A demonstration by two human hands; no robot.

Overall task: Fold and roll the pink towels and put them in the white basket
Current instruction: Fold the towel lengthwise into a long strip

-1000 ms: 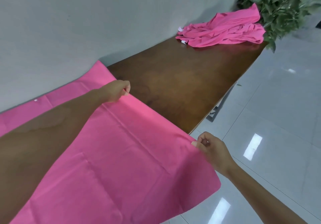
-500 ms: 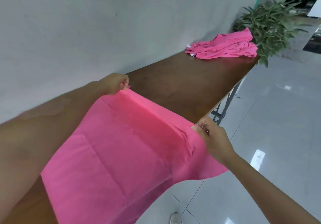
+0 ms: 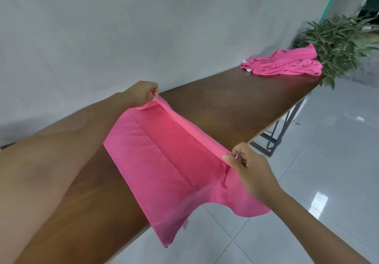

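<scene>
A pink towel (image 3: 164,161) lies folded double across the brown table (image 3: 235,108), its near part hanging over the front edge. My left hand (image 3: 143,91) pinches the far corner of its top edge by the wall. My right hand (image 3: 248,167) pinches the near corner, past the table's front edge. The edge between them is stretched taut and slightly lifted. A heap of crumpled pink towels (image 3: 283,63) sits at the table's far end. No white basket is in view.
A grey wall (image 3: 143,28) runs along the table's back. A green potted plant (image 3: 340,44) stands behind the far end. White tiled floor (image 3: 317,161) lies to the right, with the table's metal legs (image 3: 276,136) below the front edge.
The towel lay spread flat a second ago. Both hands lifted one edge and brought it over, so the towel is now doubled and narrower, with bare table showing on its left.
</scene>
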